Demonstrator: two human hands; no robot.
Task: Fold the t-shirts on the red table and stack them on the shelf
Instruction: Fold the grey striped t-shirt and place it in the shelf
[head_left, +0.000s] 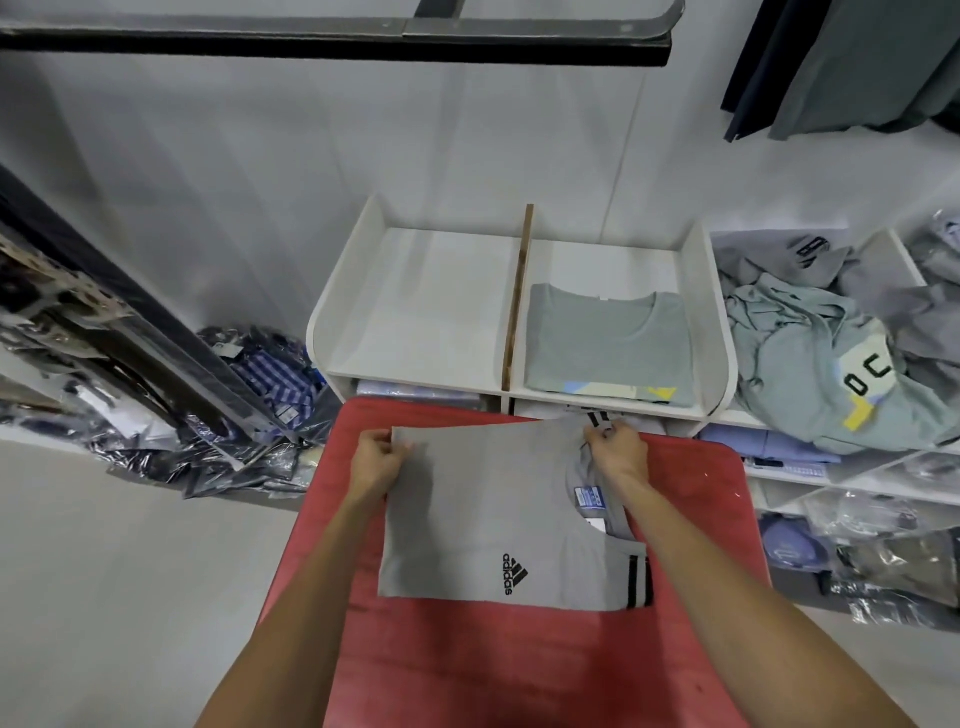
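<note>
A grey t-shirt (483, 514) with a black logo and striped sleeve cuffs lies partly folded on the red table (519, 660). My left hand (376, 460) pinches its far left corner. At the far right edge, by the collar and a striped cuff, my right hand (615, 449) grips the fabric. Beyond the table stands a white shelf (415, 312) split by a wooden divider. Its right compartment holds a folded grey-green t-shirt (608, 343); the left compartment holds nothing.
A heap of unfolded grey and pale green shirts (831, 353) lies on the shelving to the right. Bagged garments (249, 405) are piled on the floor at left beside a leaning dark rack. Clothes hang at top right (852, 62). A black rail (332, 41) runs overhead.
</note>
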